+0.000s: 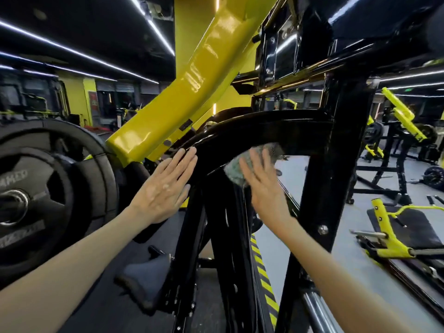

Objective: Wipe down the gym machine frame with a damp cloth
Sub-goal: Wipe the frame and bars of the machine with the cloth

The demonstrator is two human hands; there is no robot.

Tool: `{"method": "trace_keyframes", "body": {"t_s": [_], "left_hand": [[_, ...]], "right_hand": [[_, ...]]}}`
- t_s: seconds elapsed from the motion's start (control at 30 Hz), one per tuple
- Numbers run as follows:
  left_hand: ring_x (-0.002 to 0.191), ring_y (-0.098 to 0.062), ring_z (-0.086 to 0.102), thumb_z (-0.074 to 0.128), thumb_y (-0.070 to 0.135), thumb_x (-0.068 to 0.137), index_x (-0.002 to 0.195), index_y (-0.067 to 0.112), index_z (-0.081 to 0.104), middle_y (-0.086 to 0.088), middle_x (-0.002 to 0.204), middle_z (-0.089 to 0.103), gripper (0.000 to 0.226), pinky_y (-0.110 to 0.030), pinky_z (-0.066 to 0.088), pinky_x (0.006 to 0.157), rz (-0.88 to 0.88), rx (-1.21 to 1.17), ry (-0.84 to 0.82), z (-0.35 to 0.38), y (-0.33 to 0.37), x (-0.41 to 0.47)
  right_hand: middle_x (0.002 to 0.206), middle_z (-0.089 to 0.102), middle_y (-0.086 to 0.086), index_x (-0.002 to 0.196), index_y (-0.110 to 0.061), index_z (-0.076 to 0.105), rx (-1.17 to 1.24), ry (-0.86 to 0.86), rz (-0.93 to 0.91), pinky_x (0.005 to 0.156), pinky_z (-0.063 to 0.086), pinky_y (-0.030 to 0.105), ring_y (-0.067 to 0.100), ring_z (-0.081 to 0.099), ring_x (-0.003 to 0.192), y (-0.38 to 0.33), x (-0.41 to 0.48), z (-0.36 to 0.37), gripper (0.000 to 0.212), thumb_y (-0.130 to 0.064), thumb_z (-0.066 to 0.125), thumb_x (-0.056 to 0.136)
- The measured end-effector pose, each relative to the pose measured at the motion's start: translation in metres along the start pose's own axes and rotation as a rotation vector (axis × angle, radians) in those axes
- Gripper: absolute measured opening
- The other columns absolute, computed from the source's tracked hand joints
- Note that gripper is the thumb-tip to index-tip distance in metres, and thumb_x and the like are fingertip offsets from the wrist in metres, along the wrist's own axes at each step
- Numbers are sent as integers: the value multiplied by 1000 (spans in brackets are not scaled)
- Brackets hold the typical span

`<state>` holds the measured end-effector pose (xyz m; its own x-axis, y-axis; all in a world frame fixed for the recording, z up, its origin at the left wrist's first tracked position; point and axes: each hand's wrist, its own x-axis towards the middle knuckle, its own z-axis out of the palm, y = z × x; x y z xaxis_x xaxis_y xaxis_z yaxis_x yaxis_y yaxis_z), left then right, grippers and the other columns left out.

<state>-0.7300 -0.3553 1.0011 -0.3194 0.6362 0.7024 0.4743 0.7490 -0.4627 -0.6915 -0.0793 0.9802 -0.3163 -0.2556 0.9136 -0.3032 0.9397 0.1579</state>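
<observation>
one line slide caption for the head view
Right hand presses a grey-green cloth against the curved black frame bar while the left hand touches it.

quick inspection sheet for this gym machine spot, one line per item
surface: curved black frame bar, glossy with light reflections; wetness cannot be told
job's things: grey-green cloth pressed against the bar's lower edge
clutter: nothing seen near the hands
grippers: left hand flat on the bar, fingers straight; right hand presses the cloth with spread fingers
cables: nothing seen
surroundings: yellow arm above, weight plate at left, hazard stripe on the floor, other machines at right
</observation>
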Motion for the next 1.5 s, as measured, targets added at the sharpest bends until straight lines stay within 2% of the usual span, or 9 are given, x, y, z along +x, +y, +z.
{"method": "trace_keyframes", "body": {"t_s": [0.2,0.27,0.33,0.43,0.53,0.8,0.97,1.17,1.5], "left_hand": [[153,-28,0,33,30,104,157,5,6,-12,166,2,64,-45,20,121,-48,-66,8,11,5,-2],[153,-29,1,32,30,104,157,4,7,-13,166,3,64,-44,20,120,-46,-61,15,12,5,-2],[153,-30,1,31,31,105,157,4,9,-13,166,4,63,-44,19,120,-39,-49,24,13,4,-2],[153,-29,0,29,32,105,157,4,8,-13,166,2,63,-41,13,121,-23,-30,26,14,2,-2],[153,-29,-1,29,32,105,158,4,6,-13,166,1,64,-40,9,121,-28,-21,33,14,3,-2],[153,-29,-3,32,29,106,157,2,7,-14,166,1,63,-37,3,122,-27,-10,69,13,5,-1],[153,-28,-2,29,28,106,157,3,4,-14,166,1,62,-36,-1,122,-19,-4,105,17,4,-2],[153,-27,3,34,25,107,157,1,10,-14,164,2,61,-39,9,123,-46,-42,150,29,16,-17],[153,-24,5,32,23,107,157,4,6,-11,164,2,60,-37,12,121,-17,-66,197,40,17,-32]], "right_hand": [[144,49,18,137,3,51,271,-11,432,117,25,37,32,40,138,-25,3,14,52,15,33,89],[113,67,4,130,3,56,468,-7,588,92,49,28,8,63,105,-38,2,11,42,13,37,94],[95,57,-19,137,-2,51,549,5,633,73,43,14,-7,56,81,-52,-4,7,40,3,40,100],[151,41,3,152,-15,31,574,66,550,100,46,21,8,43,134,-69,-8,4,52,-12,43,101],[162,17,9,151,-14,28,391,43,371,117,31,38,31,23,148,-77,-18,14,51,-21,43,102],[141,46,25,133,-3,57,-78,86,179,102,42,54,47,43,126,-70,-29,22,40,-19,55,98],[151,31,24,139,-4,51,-8,75,127,118,16,53,47,18,141,-75,-16,27,40,-18,46,102],[149,37,26,141,-1,46,93,151,146,108,36,63,42,16,144,-85,-27,46,40,-11,48,102],[155,30,6,146,-16,36,-122,-126,181,117,18,46,38,30,139,-108,-151,67,87,8,78,74]]}}
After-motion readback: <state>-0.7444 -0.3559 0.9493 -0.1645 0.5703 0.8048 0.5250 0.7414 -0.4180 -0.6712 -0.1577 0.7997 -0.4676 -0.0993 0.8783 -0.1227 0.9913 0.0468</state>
